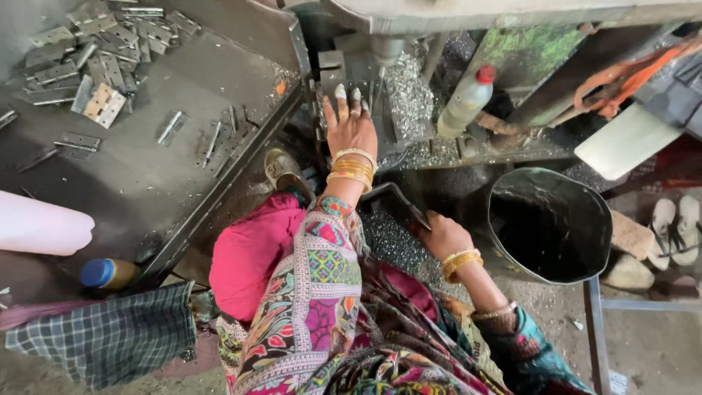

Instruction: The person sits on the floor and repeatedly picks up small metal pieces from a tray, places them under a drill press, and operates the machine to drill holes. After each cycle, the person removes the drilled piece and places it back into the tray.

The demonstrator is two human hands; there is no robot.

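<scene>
My left hand (351,128), with gold bangles at the wrist and white tape on two fingertips, reaches forward. Its fingers lie stretched on the bed of a grey drilling machine (380,44), just under the spindle. Whatever is beneath the fingertips is hidden. My right hand (442,235), also bangled, is closed around the end of a dark flat metal lever (395,196) low in front of the machine. Bright metal shavings (409,95) cover the bed beside my left hand.
A dark metal table (161,168) at left carries several loose hinges (102,51). A plastic bottle with a red cap (466,101) leans on the machine. A black bucket (548,223) stands at right, with sandals (676,227) beyond. A blue-capped bottle (108,273) lies at lower left.
</scene>
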